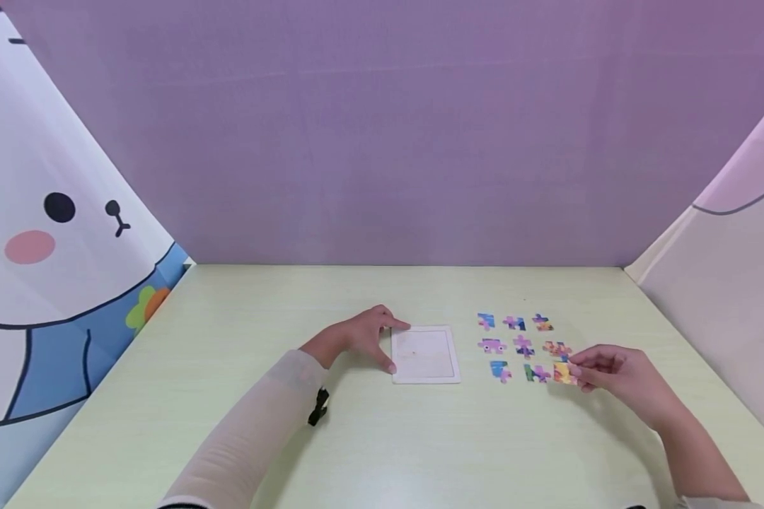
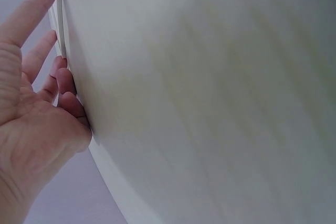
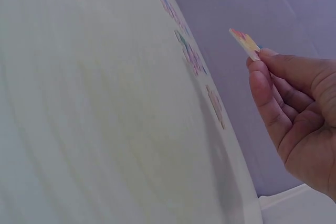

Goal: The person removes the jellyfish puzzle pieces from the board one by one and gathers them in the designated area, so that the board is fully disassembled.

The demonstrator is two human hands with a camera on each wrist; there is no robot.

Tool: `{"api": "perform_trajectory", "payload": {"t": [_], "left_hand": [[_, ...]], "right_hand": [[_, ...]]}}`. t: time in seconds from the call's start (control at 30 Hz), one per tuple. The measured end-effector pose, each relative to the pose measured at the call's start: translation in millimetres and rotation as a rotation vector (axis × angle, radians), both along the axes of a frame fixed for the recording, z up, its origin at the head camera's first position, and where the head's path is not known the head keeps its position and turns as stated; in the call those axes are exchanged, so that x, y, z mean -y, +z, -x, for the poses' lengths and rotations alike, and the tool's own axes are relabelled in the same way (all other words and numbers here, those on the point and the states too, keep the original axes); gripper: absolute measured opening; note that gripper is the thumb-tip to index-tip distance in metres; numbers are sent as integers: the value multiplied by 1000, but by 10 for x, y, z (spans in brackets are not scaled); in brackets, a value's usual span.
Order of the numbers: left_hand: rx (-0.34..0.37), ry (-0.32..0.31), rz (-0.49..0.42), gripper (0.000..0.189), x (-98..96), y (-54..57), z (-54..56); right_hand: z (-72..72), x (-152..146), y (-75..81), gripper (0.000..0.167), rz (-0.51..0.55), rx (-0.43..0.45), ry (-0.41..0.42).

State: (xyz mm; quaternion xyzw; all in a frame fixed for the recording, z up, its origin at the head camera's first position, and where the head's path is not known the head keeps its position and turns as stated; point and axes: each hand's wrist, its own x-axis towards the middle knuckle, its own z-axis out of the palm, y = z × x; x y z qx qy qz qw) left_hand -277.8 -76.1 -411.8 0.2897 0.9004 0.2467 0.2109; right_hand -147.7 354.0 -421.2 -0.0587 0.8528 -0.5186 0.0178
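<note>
My right hand point(image 1: 620, 378) pinches a yellow and orange puzzle piece point(image 1: 564, 373) between thumb and fingers. In the right wrist view that puzzle piece point(image 3: 245, 43) is raised above the table, seen nearly edge-on. Several other pieces, such as a pink one with eyes point(image 1: 493, 346), lie apart in rows just left of this hand. My left hand point(image 1: 363, 336) rests at the left side of a flat white square puzzle tray point(image 1: 425, 379), index finger at its upper left corner and thumb at the lower left. In the left wrist view the left hand's point(image 2: 37, 114) other fingers bend against the tabletop.
The pale wooden table point(image 1: 382, 452) runs back to a purple cloth wall point(image 1: 382, 141). A cartoon-printed curtain point(image 1: 51, 297) hangs on the left, and a pale curtain point(image 1: 726, 297) on the right. A black clip-like item point(image 1: 318, 406) sits at the left sleeve.
</note>
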Motion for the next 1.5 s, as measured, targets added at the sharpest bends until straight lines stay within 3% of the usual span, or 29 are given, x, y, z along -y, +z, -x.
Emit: {"api": "perform_trajectory", "payload": {"t": [0.27, 0.7, 0.8, 1.13, 1.5], "left_hand": [[-1, 1, 0, 89, 0, 17, -12], [-1, 3, 7, 89, 4, 15, -12], [-4, 4, 12, 89, 0, 20, -17], [-8, -5, 13, 89, 5, 19, -8], [-7, -4, 11, 89, 1, 15, -4]], "right_hand": [[35, -123, -51, 27, -5, 22, 16], [212, -235, -131, 32, -41, 155, 95], [237, -239, -143, 29, -69, 165, 79], [269, -233, -162, 21, -330, 57, 31], [307, -250, -207, 20, -303, 81, 26]]}}
